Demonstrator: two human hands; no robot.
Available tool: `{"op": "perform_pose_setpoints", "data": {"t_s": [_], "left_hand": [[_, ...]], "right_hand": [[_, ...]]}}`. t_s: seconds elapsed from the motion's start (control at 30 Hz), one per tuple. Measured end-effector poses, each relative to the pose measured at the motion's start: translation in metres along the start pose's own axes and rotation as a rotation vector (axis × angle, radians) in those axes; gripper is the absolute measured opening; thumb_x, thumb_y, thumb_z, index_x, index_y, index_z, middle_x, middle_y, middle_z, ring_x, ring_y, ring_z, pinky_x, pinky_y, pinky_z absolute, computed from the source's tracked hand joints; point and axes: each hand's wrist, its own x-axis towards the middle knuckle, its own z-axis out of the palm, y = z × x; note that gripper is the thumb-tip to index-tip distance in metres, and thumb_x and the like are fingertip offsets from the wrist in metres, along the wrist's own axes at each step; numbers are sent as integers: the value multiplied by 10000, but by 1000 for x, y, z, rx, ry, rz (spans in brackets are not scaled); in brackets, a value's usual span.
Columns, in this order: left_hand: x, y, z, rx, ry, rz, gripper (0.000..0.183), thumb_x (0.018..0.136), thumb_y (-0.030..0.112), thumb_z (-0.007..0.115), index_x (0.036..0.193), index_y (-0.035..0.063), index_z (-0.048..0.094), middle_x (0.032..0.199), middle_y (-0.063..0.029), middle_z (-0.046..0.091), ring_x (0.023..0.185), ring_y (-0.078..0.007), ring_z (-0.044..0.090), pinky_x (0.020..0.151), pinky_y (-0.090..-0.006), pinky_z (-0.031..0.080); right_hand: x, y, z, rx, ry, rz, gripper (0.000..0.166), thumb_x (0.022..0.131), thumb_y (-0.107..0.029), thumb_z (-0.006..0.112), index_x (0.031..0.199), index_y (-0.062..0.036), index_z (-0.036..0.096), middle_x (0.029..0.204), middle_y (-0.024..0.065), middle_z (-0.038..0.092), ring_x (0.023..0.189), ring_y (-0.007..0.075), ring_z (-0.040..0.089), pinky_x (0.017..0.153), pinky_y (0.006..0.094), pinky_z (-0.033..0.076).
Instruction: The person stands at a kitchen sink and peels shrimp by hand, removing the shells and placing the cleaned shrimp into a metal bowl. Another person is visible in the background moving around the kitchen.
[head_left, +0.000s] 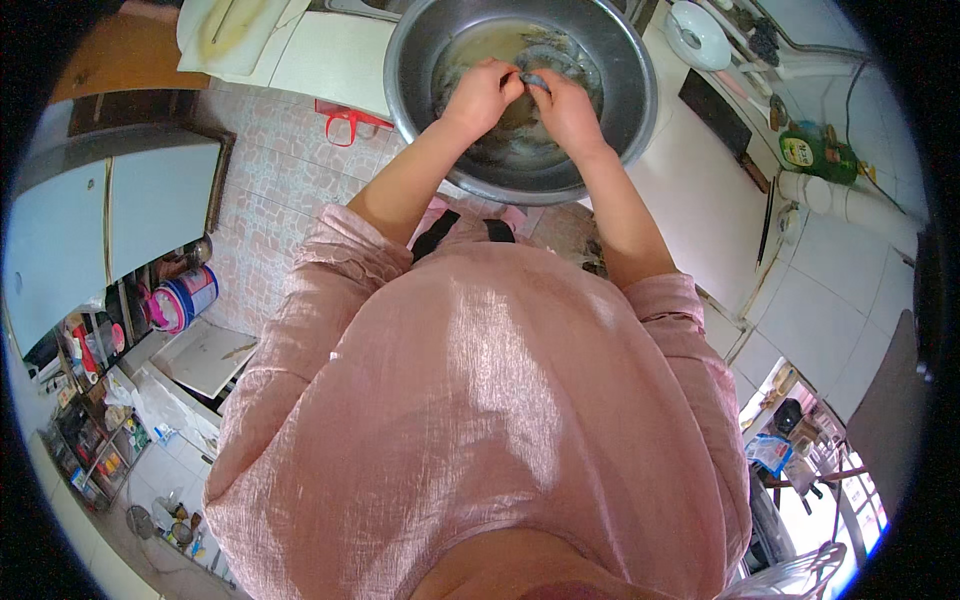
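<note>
Over a large grey metal basin (517, 196), my left hand (484, 94) and my right hand (562, 109) meet with their fingertips together. Between them is a small, slick grey item (533, 79), shrimp-like in look, though too small to name surely. Both hands pinch it, the right from its near side and the left at its left end. Cloudy brownish water (480, 45) fills the basin's bottom, with more greyish pieces (559, 60) lying in it beyond my fingers. My fingers hide part of the held item.
Left of the basin runs a white countertop (330, 64), with a yellow-stained cutting board (232, 34) farther along. To the right lie a dark-bladed cleaver (716, 112) and a thin dark stick (766, 225). A white bowl (697, 36) and a green bottle (817, 156) stand near the wall.
</note>
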Motion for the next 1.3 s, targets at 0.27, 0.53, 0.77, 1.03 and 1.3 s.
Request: {"op": "perform_pose_setpoints", "data": {"t_s": [0.27,0.53,0.77,1.03,1.3], "left_hand": [[9,2,-3,-827,-101,-689,191,880,162,565,828,-17,607,744,-83,600,629,-146,571,622,-280,498],[9,9,9,-1397,132,-917,109,880,43,538,946,-42,556,821,-95,578,718,-201,566,676,-329,536],[6,12,-2,-507,4,-390,196,832,40,581,1027,26,576,904,-129,584,869,-255,597,728,-341,514],[9,5,-20,135,-10,309,298,743,40,632,1037,83,606,996,-130,556,954,-327,546,841,-392,462],[6,6,-16,-331,-17,-162,218,854,65,585,1067,21,572,863,-109,611,738,-170,628,639,-282,508]], "right_hand": [[4,-8,0,-222,179,-174,240,804,-107,599,1034,-40,603,977,145,610,928,338,562,822,406,465],[5,-13,1,-238,292,-215,265,775,-69,606,1039,-58,613,958,119,608,906,304,555,828,378,466],[3,-17,4,28,272,-53,240,780,-41,591,1019,-54,615,964,129,607,925,320,547,836,382,448],[2,-10,4,88,219,-38,243,792,-33,566,1031,-39,608,988,139,604,961,344,540,857,390,440],[3,-13,-1,53,183,40,232,796,-55,571,1023,-46,620,973,140,607,954,349,544,854,404,441]]}}
